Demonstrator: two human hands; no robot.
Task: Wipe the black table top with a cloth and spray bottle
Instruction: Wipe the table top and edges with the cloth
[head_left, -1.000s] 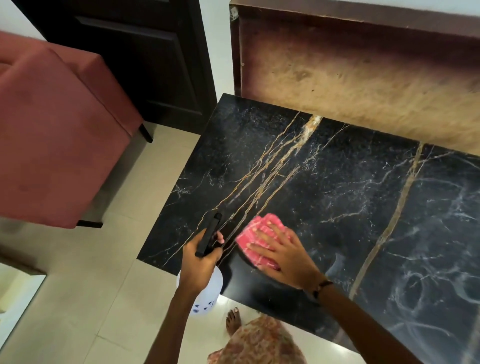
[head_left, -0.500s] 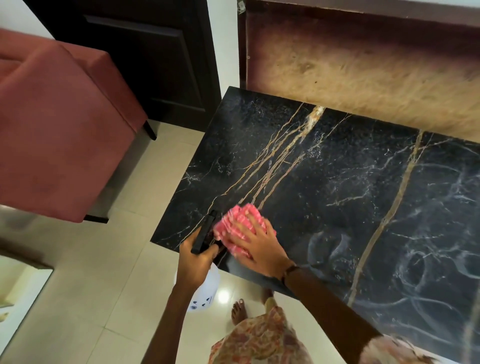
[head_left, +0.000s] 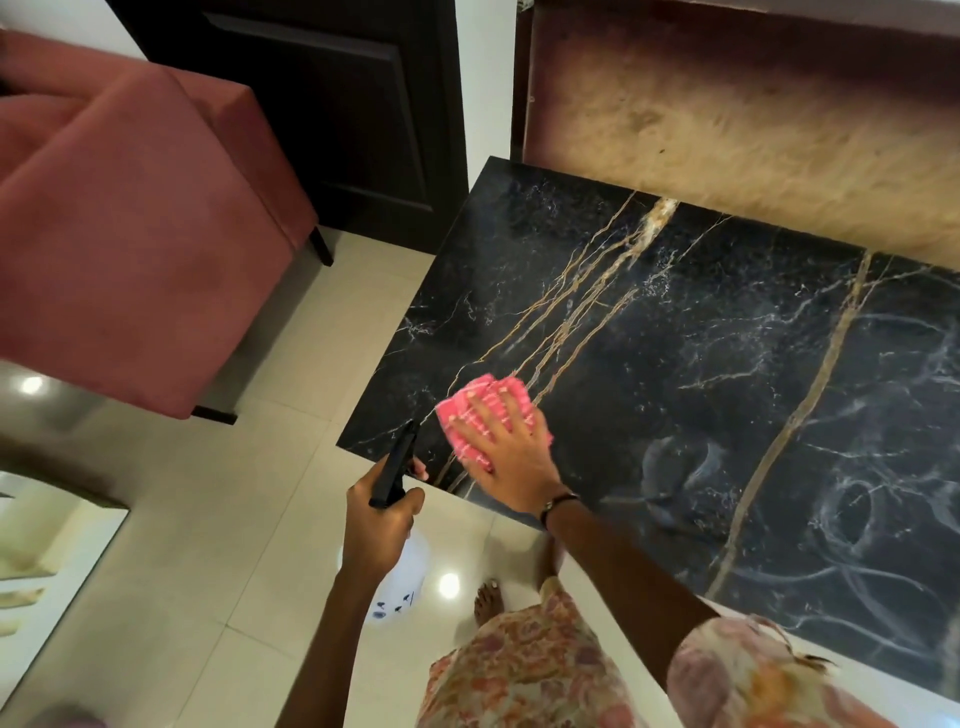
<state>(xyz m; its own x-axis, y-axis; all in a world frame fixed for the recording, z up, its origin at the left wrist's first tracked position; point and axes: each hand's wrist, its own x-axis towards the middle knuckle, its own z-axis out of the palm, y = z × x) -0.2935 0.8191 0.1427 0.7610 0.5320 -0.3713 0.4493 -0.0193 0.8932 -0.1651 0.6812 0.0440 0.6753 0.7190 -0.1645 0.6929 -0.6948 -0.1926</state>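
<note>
The black marble table top (head_left: 701, 374), veined in gold and white, fills the right half of the view. A pink cloth (head_left: 480, 402) lies flat near its front left corner. My right hand (head_left: 506, 454) presses down on the cloth with fingers spread. My left hand (head_left: 379, 519) hangs just off the table's front edge, gripping the black trigger head of a white spray bottle (head_left: 402, 582). The bottle's body hangs below my fist over the floor.
A red upholstered chair (head_left: 135, 249) stands to the left on the glossy cream tile floor (head_left: 218, 519). A dark wooden door (head_left: 332, 104) is behind it. A brown panel (head_left: 753, 119) borders the table's far edge. Wet wipe streaks show at the right of the table.
My right hand slid the pink cloth leftward toward the table's front left corner, then slightly away from the edge. The left hand kept hold of the spray bottle beside the edge.
</note>
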